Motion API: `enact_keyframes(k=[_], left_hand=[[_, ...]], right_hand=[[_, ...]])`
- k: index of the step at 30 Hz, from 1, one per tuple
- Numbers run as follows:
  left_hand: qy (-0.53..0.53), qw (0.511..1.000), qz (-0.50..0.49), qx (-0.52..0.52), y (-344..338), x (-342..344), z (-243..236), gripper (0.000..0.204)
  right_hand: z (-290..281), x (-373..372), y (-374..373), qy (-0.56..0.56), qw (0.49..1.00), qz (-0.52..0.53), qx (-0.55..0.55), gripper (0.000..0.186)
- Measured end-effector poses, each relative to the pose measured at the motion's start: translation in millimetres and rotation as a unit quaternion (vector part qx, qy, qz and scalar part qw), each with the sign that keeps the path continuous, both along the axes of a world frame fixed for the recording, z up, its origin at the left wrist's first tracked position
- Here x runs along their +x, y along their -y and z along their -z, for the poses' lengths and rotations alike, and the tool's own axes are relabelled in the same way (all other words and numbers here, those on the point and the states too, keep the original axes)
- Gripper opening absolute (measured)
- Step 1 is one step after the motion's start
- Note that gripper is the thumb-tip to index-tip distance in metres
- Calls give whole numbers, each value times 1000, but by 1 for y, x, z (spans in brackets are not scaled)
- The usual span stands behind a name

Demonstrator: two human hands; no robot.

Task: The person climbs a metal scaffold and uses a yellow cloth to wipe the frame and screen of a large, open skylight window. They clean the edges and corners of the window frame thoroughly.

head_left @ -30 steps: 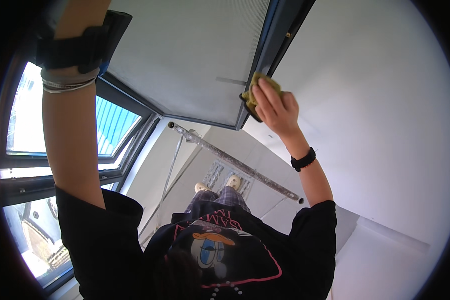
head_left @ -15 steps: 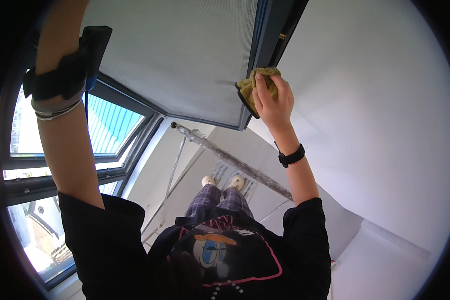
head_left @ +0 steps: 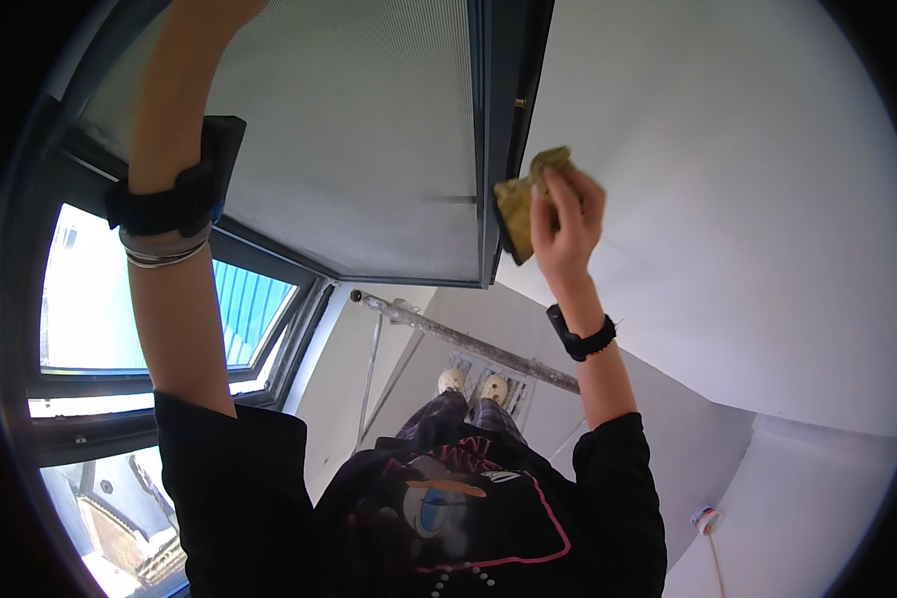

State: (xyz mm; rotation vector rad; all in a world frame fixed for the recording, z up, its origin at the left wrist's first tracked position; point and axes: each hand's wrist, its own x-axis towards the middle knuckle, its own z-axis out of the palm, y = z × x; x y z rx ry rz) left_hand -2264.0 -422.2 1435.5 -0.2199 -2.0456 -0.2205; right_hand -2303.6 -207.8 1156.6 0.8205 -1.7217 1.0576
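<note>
My right hand is closed on a bunched olive-yellow cleaning cloth with a dark edge. It is just right of the dark frame of an open window panel with a fine mesh screen. The cloth's left edge is near or against that frame; I cannot tell if they touch. My left arm reaches up in front of the screen. Only part of my left hand shows at the top edge, its fingers out of view, so what it holds or touches is hidden.
Dark-framed windows line the left side. A paint-spotted metal pole crosses below, before my feet, which stand on a slatted platform. A white wall fills the right. A small white container is low at the right.
My right hand has moved with the cloth slightly right and down, off the front of the frame to its side. The whole view has shifted, and the left arm appears farther right and lower.
</note>
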Motion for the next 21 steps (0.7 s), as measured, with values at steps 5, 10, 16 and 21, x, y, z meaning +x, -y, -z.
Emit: enact_keyframes(k=[5, 10, 16, 21], left_hand=[[-59, 998, -3, -34, 4, 6, 0, 35], [-52, 995, -35, -84, 3, 7, -4, 35], [-56, 992, -47, -102, 4, 10, -3, 36], [-72, 991, -31, -107, 6, 8, -1, 36]], right_hand=[[-90, -22, 9, -102, 994, 33, -24, 37], [-98, -30, 21, -166, 979, 100, 66, 31], [-82, -27, 21, -160, 972, 130, 111, 28], [-77, -22, 14, -123, 983, 84, 104, 26]])
